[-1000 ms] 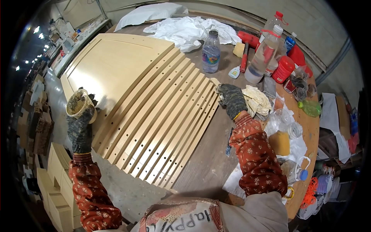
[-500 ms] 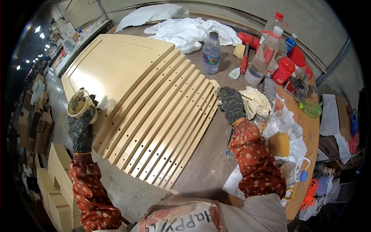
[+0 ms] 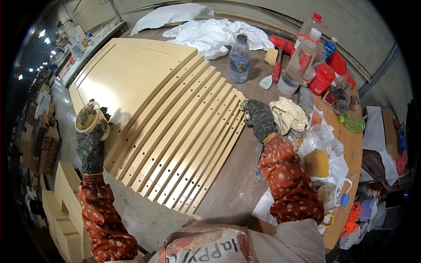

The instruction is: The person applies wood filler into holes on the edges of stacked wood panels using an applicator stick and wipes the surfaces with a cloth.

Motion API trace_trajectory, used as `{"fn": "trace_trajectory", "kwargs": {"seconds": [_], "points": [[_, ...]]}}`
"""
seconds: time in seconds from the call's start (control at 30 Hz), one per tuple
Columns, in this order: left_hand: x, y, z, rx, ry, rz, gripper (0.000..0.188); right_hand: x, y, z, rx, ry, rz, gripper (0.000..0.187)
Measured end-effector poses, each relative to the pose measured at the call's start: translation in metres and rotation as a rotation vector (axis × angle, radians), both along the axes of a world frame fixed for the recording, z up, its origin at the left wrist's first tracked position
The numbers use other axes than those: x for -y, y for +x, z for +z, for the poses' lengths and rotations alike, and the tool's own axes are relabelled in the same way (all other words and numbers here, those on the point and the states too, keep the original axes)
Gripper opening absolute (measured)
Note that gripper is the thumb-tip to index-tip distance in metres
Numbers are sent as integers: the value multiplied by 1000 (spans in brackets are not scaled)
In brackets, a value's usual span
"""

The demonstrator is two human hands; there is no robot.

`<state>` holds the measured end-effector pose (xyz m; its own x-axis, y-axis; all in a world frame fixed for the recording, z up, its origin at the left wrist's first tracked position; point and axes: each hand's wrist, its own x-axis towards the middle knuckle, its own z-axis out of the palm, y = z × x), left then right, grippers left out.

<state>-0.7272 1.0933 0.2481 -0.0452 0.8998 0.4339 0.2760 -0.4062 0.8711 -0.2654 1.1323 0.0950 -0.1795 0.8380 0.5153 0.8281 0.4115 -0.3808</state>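
Observation:
My left hand (image 3: 92, 147), in a dark grey knitted glove, is closed around a pale cup (image 3: 89, 119) whose inside is caked with brownish residue. The cup is over the left edge of a stack of cream panels (image 3: 140, 65). These panels are fanned out in steps, with dark round holes along their exposed edges. My right hand (image 3: 259, 120), gloved likewise, is at the stack's right ends with its fingers closed. A small pale scrap (image 3: 239, 96) shows by its fingertips; what the fingers grip is mostly hidden. Just right of this hand lies a crumpled cream cloth (image 3: 288, 116).
Beyond the panels are a water bottle (image 3: 239, 61), white sheeting (image 3: 215, 37) and a red-handled hammer (image 3: 278, 65). Along the table's right side are a tall clear bottle (image 3: 300, 63), a red jar (image 3: 322, 79), a yellow sponge (image 3: 316, 163) and a green bottle (image 3: 352, 124). More cream panels (image 3: 66, 215) stand lower left.
My right hand has shifted slightly left and down along the panel ends. The left hand and its cup have barely moved.

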Motion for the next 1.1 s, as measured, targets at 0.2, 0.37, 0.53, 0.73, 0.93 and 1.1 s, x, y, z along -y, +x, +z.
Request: {"fn": "trace_trajectory", "kwargs": {"seconds": [0.2,0.37,0.53,0.73,0.93,1.1], "points": [[1,13,-1,277,-25,-159,33,-10,16,-13,-461,-213,-64,50],[6,4,2,-45,-29,86,32,4,-3,13,-890,-235,143,28],[4,8,2,-102,3,43,40,8,11,-2,-476,-178,172,19],[0,10,1,98,13,-93,41,21,15,38,-965,-480,160,22],[0,6,0,239,-50,-158,53,10,-3,52,377,-221,-74,33],[7,15,8,259,-44,-164,51,2,3,37,-14,-279,-328,32]]}}
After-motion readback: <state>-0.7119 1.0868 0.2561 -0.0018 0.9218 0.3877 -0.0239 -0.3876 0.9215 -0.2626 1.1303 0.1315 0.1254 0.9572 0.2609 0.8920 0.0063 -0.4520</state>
